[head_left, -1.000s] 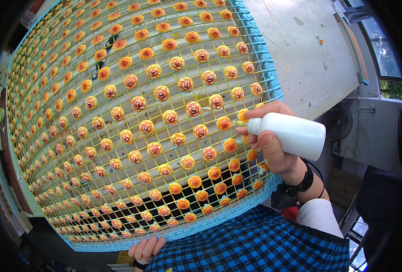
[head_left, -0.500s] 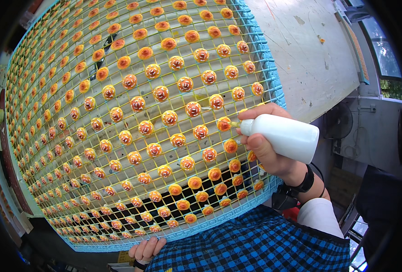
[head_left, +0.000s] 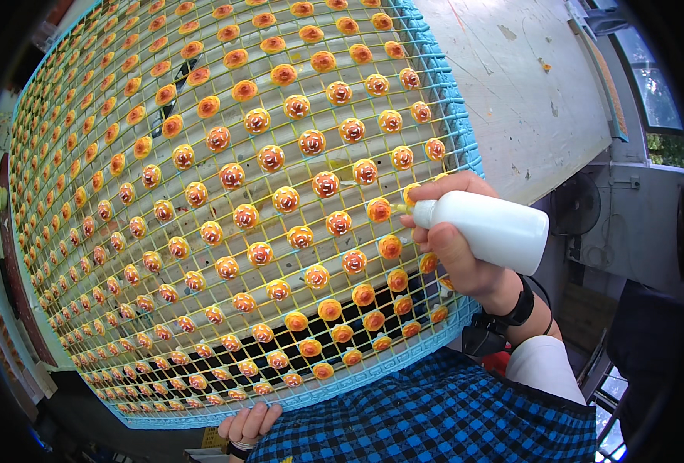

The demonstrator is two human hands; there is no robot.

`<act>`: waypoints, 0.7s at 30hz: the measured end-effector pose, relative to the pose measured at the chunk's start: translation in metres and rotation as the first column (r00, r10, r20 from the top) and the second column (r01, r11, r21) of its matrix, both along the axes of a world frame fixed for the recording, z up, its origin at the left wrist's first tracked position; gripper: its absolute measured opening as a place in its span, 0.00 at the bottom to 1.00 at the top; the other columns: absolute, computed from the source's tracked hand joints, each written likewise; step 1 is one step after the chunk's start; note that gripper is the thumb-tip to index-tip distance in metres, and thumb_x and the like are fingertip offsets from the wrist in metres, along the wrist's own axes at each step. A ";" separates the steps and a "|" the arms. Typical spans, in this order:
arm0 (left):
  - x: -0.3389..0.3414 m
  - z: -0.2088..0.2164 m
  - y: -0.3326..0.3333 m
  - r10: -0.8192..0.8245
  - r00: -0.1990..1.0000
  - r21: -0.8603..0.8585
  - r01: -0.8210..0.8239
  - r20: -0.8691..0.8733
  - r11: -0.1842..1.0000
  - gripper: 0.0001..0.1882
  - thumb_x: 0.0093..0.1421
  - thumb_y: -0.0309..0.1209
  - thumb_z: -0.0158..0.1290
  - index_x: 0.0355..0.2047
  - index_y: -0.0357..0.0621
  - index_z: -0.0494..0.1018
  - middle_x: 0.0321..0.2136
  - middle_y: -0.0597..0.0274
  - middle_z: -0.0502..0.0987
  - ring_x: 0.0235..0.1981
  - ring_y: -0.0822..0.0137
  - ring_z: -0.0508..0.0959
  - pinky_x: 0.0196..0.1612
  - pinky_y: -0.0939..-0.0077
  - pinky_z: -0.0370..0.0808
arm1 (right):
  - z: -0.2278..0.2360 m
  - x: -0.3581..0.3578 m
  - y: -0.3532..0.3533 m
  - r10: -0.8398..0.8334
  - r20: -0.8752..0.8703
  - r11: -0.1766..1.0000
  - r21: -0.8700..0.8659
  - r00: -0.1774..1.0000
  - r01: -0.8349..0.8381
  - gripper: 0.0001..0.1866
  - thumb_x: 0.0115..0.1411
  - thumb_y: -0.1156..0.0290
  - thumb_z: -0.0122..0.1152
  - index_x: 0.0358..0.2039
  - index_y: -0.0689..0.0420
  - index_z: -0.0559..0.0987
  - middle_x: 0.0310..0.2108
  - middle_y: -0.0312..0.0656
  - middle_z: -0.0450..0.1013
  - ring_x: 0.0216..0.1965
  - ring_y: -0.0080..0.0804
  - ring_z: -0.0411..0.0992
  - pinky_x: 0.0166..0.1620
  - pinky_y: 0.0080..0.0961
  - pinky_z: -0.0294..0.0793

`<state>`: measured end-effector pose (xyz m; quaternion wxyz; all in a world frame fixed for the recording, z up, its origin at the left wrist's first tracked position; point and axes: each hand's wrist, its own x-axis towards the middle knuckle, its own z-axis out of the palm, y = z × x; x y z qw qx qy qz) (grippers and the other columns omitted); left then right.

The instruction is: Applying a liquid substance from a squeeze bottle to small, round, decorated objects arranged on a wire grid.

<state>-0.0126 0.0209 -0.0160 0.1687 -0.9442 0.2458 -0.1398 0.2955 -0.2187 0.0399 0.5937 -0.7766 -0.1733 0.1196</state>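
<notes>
A light-blue rimmed grid tray [head_left: 451,108] fills most of the view, its yellowish mesh carrying rows of small round orange-and-yellow pieces. Many, such as one piece [head_left: 286,199] near the middle, bear short white dashes; those toward the top and the lower right corner look plain. My right hand [head_left: 465,262] is closed around a white squeeze bottle [head_left: 496,229], tilted with its narrow yellowish nozzle [head_left: 402,208] pointing left. The tip is at the right side of a plain orange piece [head_left: 379,209]; whether they touch I cannot tell. The fingers of my left hand [head_left: 252,423] curl over the tray's near rim.
Beneath and beyond the tray lies a worn whitish tabletop [head_left: 512,85]. A dark fan [head_left: 576,202] stands at the right, below a window [head_left: 650,89]. A blue-and-black checked cloth [head_left: 427,409] covers my lap, close under the near rim.
The bottle and my right hand have shifted slightly to the right. The tray's pieces appear a little farther left in view. My left hand stays at the near rim.
</notes>
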 end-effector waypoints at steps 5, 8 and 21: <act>-0.001 -0.001 0.003 -0.009 1.000 0.010 0.009 -0.004 1.000 0.23 0.57 0.51 0.36 0.52 0.62 0.57 0.45 0.77 0.62 0.42 0.75 0.61 0.42 0.80 0.58 | 0.004 0.000 0.002 0.027 0.023 0.999 -0.034 0.999 -0.026 0.10 0.46 0.68 0.61 0.27 0.61 0.74 0.23 0.40 0.70 0.23 0.24 0.70 0.25 0.16 0.68; -0.003 -0.001 0.004 -0.017 1.000 0.031 0.018 -0.017 0.999 0.23 0.57 0.51 0.36 0.52 0.62 0.58 0.45 0.77 0.62 0.42 0.75 0.61 0.41 0.80 0.58 | 0.004 0.000 0.001 0.036 0.019 0.998 -0.044 0.999 -0.035 0.10 0.46 0.68 0.61 0.26 0.61 0.75 0.23 0.40 0.70 0.23 0.25 0.70 0.25 0.17 0.68; -0.001 -0.002 0.000 0.031 0.999 -0.071 -0.031 0.008 0.997 0.19 0.58 0.48 0.38 0.48 0.61 0.63 0.42 0.77 0.65 0.39 0.76 0.62 0.39 0.80 0.58 | 0.005 0.001 0.003 0.087 0.075 0.993 -0.093 0.993 -0.080 0.07 0.46 0.70 0.61 0.23 0.60 0.75 0.23 0.40 0.71 0.22 0.27 0.70 0.24 0.18 0.69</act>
